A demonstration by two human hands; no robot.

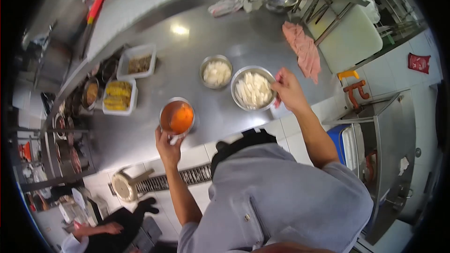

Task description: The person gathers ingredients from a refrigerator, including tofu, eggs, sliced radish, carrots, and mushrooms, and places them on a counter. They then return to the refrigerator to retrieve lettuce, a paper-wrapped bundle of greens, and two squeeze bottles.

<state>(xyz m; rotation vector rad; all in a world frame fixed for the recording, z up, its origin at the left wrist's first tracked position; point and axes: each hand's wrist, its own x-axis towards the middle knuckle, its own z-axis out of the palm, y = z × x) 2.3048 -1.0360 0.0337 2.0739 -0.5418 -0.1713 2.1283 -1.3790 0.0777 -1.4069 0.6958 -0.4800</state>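
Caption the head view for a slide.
At a steel counter, the left hand holds a metal bowl of orange food; the right hand grips a second bowl of white pieces.

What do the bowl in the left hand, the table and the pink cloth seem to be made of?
The bowl: likely polished stainless steel, since its rim gleams. The table: probably steel too, satin-finished; its grey top gives a blurred light reflection. The pink cloth: matte fabric, judging by soft folds; fibre unclear.
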